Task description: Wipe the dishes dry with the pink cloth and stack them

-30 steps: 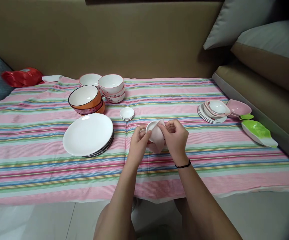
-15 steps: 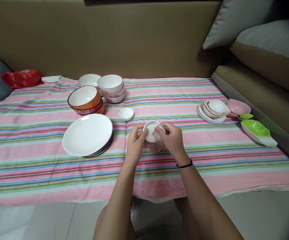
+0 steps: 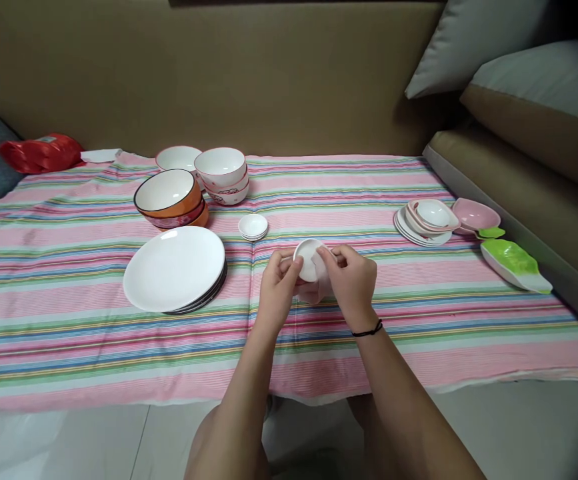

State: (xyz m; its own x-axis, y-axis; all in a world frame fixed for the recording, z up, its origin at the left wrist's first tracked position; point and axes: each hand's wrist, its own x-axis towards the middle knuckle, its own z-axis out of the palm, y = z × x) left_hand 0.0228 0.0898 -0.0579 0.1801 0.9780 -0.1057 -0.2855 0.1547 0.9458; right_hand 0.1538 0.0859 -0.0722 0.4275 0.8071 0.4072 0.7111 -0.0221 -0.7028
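Note:
Between my hands, a small white dish (image 3: 307,256) is held tilted above the striped cloth. My left hand (image 3: 279,283) grips its left rim, thumb on the front and fingers behind. My right hand (image 3: 353,277) pinches a thin whitish wipe (image 3: 319,285) against the dish's right side; the wipe hangs below the dish. A black band circles my right wrist. Just beyond my left hand, a short stack of small white dishes (image 3: 253,225) rests on the cloth. To the left lies a stack of large plates (image 3: 175,268), a white one on top.
Orange-sided bowls (image 3: 169,197) and white red-rimmed bowls (image 3: 221,170) are stacked at back left. Small plates and bowls (image 3: 426,223), a pink bowl (image 3: 476,215) and a green leaf-shaped dish (image 3: 513,263) sit at right. A red bundle (image 3: 43,152) lies far left. Cushions (image 3: 543,87) stand right.
Both hands have moved slightly right with the small dish. My right thumb and the wipe have shifted across the dish's inside. The stacks stay put.

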